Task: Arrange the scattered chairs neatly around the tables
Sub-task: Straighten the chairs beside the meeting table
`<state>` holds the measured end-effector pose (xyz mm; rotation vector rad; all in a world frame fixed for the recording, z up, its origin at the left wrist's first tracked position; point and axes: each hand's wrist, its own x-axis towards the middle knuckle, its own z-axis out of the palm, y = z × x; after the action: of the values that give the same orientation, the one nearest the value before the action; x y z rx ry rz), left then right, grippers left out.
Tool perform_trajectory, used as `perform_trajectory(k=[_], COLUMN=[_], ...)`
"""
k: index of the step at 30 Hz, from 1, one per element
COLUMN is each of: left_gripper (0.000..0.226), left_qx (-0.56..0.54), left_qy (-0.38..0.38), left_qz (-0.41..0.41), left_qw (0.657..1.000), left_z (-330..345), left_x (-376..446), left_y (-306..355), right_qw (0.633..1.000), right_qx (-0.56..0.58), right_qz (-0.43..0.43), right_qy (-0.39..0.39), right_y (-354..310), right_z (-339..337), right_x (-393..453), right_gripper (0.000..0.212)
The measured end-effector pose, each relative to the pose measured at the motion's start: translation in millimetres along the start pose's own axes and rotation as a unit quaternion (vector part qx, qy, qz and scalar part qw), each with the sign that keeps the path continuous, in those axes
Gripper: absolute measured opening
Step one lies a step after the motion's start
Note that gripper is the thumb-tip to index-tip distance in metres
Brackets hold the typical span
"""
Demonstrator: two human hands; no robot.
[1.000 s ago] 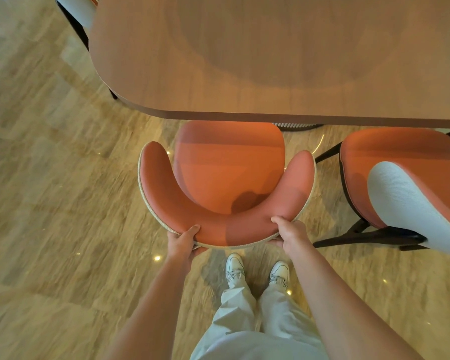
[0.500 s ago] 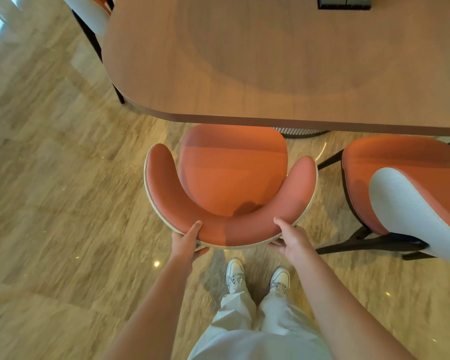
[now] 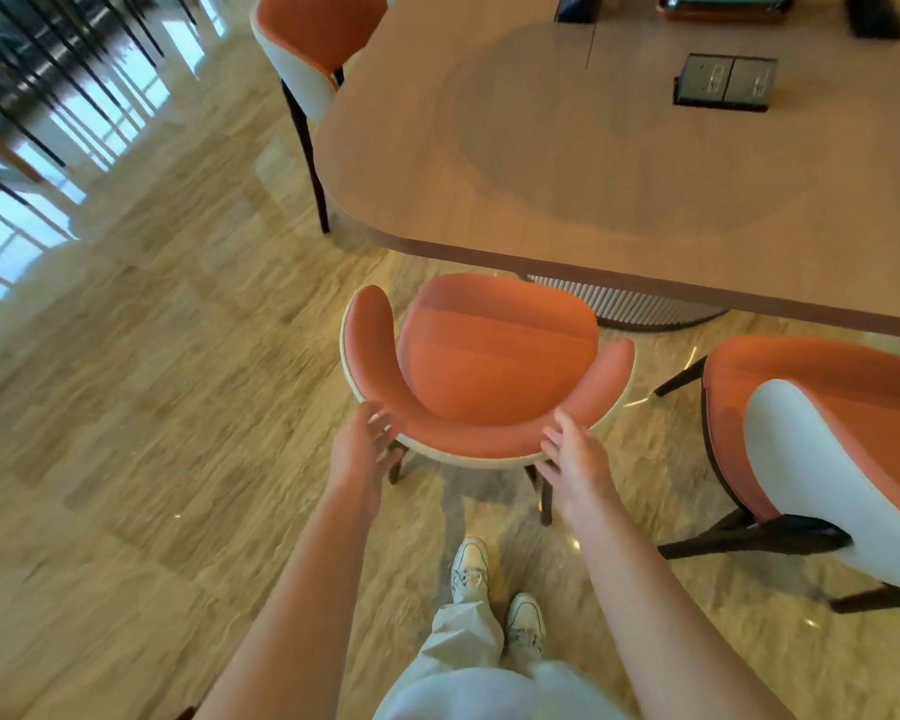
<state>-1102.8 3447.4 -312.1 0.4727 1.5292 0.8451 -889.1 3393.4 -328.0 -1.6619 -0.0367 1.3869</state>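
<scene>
An orange chair (image 3: 489,366) with a curved cream-edged backrest stands in front of me, its seat front just under the edge of the wooden table (image 3: 619,163). My left hand (image 3: 365,449) hovers at the backrest's left rear with fingers spread and loose. My right hand (image 3: 572,459) is at the right rear of the backrest, fingers straight, fingertips near or touching the rim. Neither hand grips the chair. A second orange and white chair (image 3: 822,449) stands to the right, angled away from the table. A third chair (image 3: 313,49) sits at the table's far left end.
A power socket panel (image 3: 723,85) is set into the tabletop, with dark items at its far edge. The table's ribbed pedestal (image 3: 630,304) stands behind the chair. Polished stone floor (image 3: 152,381) stretches left toward windows with dark bars (image 3: 48,96). My feet (image 3: 494,595) are behind the chair.
Both hands have let go of the backrest and opened. I have stepped back and my view has lifted, showing more of the table and the far chair.
</scene>
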Motion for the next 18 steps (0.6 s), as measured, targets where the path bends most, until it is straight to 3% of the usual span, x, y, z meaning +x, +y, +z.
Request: perform_trajectory(k=[9,18], left_gripper=[0.041,0.048], left_qx=[-0.030,-0.103], left_qy=[-0.022,0.025], left_qz=[0.160,0.254], left_qw=[0.986,0.961], left_z=[-14,-89], left_x=[-111,-179], left_y=[45,82], right_qw=[0.968,0.909], right_qx=[-0.072,-0.135], right_qz=[-0.143,-0.196], right_qy=[-0.193,-0.341], right_y=[-51,-56], right_z=[27,89], right_x=[-101,-193], right_gripper=[0.056,0.058])
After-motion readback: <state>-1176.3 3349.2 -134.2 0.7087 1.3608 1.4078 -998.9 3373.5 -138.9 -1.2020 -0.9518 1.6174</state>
